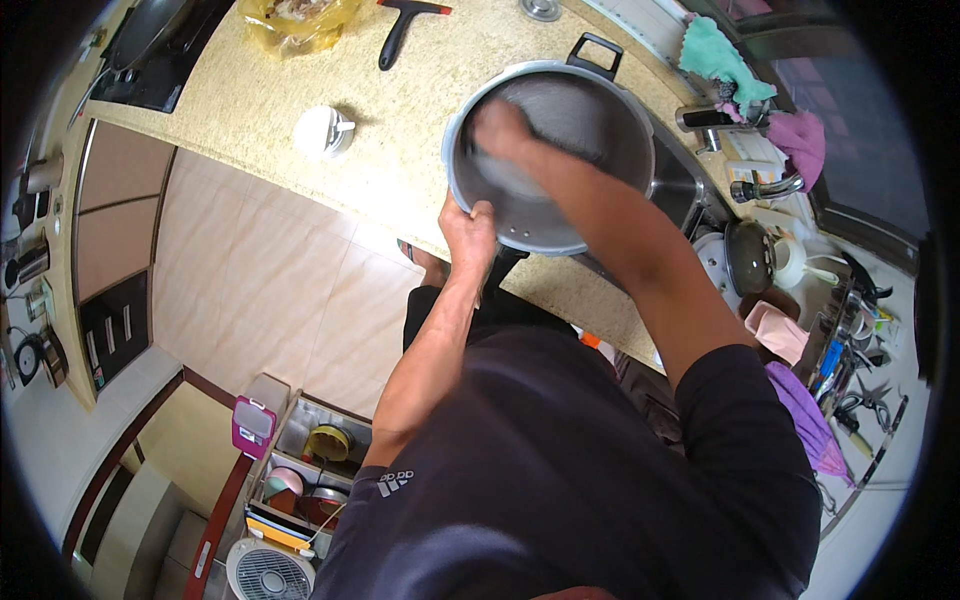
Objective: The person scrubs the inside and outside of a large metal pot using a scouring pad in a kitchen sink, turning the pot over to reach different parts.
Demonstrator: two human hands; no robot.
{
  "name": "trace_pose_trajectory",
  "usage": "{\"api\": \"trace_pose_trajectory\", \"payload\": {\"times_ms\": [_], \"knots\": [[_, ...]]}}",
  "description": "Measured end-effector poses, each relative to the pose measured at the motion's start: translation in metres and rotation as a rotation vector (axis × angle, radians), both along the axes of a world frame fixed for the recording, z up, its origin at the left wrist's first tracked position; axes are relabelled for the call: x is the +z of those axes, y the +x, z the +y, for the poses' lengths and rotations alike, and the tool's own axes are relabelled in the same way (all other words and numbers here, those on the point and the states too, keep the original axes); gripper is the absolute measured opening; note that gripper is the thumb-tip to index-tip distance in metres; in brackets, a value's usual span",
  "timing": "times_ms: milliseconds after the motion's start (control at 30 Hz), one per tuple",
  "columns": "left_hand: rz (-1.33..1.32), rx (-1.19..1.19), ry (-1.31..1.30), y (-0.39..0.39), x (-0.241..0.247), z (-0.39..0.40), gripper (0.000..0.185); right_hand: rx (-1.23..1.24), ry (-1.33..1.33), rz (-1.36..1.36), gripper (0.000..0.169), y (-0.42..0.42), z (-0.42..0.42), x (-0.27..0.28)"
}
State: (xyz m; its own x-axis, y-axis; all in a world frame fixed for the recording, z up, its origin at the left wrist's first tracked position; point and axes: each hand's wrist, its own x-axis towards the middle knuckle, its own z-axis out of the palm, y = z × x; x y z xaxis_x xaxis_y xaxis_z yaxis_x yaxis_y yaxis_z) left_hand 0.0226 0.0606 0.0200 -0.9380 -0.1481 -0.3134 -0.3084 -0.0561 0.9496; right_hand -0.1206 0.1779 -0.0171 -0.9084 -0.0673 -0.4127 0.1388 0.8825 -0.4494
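Observation:
A large metal pot [551, 217], shaped like a pressure cooker base, stands tilted on the counter's edge beside the sink [675, 184]. One black loop handle [596, 56] sticks out at its far side, and a long black handle [504, 268] points towards my body. My left hand [469, 232] grips the near left rim, thumb over the edge. Inside the pot is my right hand [504, 131], blurred by motion, fingers curled near the inner wall. Something dark shows by its fingers, too blurred to name.
A white tub [324, 133], a black squeegee [401, 34] and a yellow plastic bag [296, 30] with scraps sit on the speckled counter [247, 112]. Right of the sink are a faucet [772, 187], cloths [724, 60], a dark pan lid [748, 257] and hanging scissors [866, 403].

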Motion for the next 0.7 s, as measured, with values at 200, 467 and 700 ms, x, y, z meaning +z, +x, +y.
{"api": "trace_pose_trajectory", "payload": {"times_ms": [200,467,700], "knots": [[-0.039,0.085,0.031,-0.006,-0.006,-0.009,0.041,0.339,0.217,-0.123,0.02,0.047,0.005,0.012],[-0.012,0.013,-0.037,-0.006,-0.006,-0.005,0.028,-0.044,0.158,0.051,0.026,-0.013,-0.009,0.005],[0.008,-0.032,-0.091,-0.011,-0.001,-0.001,0.028,0.17,0.241,0.154,0.019,0.023,0.005,-0.045]]}}
